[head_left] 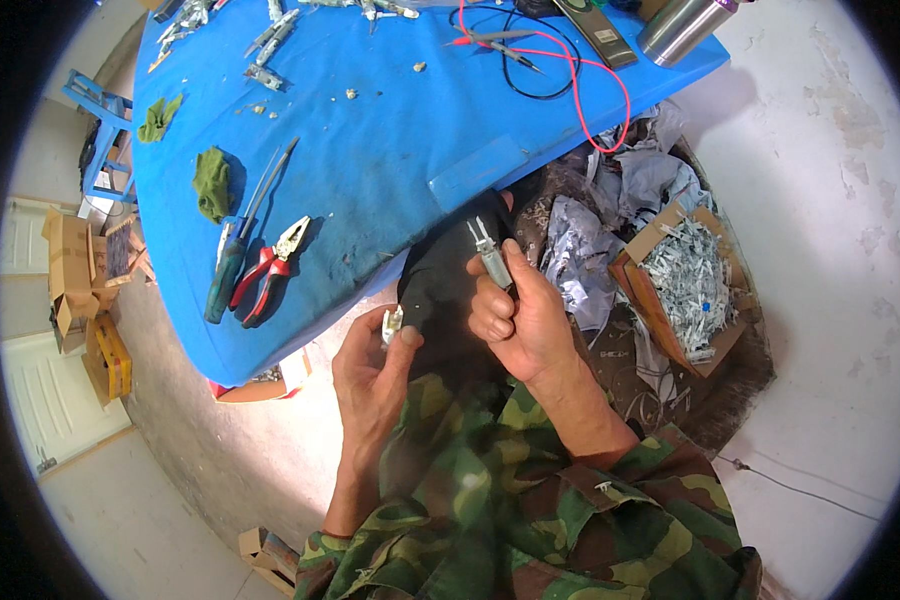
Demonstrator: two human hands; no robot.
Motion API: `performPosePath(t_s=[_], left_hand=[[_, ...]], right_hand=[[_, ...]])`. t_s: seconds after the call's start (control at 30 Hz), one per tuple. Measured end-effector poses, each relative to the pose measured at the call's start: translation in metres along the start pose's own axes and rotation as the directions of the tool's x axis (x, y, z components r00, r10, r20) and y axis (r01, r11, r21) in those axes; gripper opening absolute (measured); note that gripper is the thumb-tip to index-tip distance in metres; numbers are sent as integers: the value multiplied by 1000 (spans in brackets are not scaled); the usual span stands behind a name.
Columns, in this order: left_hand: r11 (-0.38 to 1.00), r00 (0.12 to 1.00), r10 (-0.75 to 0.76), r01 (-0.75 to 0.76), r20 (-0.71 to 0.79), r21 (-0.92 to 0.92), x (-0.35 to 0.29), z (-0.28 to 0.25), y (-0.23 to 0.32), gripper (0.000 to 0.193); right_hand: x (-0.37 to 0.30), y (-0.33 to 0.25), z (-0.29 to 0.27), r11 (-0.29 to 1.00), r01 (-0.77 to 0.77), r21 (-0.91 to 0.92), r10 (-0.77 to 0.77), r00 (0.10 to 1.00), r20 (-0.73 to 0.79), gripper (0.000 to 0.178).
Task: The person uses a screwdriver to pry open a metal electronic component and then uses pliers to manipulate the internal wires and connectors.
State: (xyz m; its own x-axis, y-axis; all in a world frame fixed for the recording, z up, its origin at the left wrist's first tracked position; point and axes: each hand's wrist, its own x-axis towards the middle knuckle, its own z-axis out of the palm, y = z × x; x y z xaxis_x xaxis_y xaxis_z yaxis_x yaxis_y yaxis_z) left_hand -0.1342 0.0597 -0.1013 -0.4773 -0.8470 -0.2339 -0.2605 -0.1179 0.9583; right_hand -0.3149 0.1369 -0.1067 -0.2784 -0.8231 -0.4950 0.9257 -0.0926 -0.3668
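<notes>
My left hand pinches a small white plastic piece between thumb and fingertips, just off the table's near edge. To its right, my right hand is closed round a small grey part with two metal prongs, which point up and away from me. The two pieces are apart, both held over my lap. On the blue-covered table, nearest my left hand, lie red-and-black pliers with their jaws pointing away. Beside them is a screwdriver with a dark green handle; a second slim tool lies against it.
Dark green cloths lie on the table's left. At the far right are red and black test leads and a metal bottle. Small grey-white parts lie along the back. Right of me stands a cardboard box full of such pieces, beside crumpled plastic.
</notes>
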Motion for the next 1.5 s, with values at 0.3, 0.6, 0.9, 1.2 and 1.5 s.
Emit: performPosePath(t_s=[0.3,0.6,0.9,1.2,1.5], left_hand=[[996,997,-60,62,41,-69,-1,1,4,30],[1000,999,6,-5,33,-30,2,4,7,33],[957,988,147,-129,-53,259,15,-9,17,27],[580,837,544,-418,49,699,67,-24,59,20],[396,787,607,-418,109,817,143,-32,74,24]], right_hand=[[-5,2,0,993,-80,90,75,996,57,48],[-4,4,-7,978,-149,147,127,980,150,45],[-4,7,-11,946,-242,218,196,957,212,45],[6,20,-22,997,-62,40,59,997,52,42],[9,32,-28,996,-61,-64,65,996,60,47]])
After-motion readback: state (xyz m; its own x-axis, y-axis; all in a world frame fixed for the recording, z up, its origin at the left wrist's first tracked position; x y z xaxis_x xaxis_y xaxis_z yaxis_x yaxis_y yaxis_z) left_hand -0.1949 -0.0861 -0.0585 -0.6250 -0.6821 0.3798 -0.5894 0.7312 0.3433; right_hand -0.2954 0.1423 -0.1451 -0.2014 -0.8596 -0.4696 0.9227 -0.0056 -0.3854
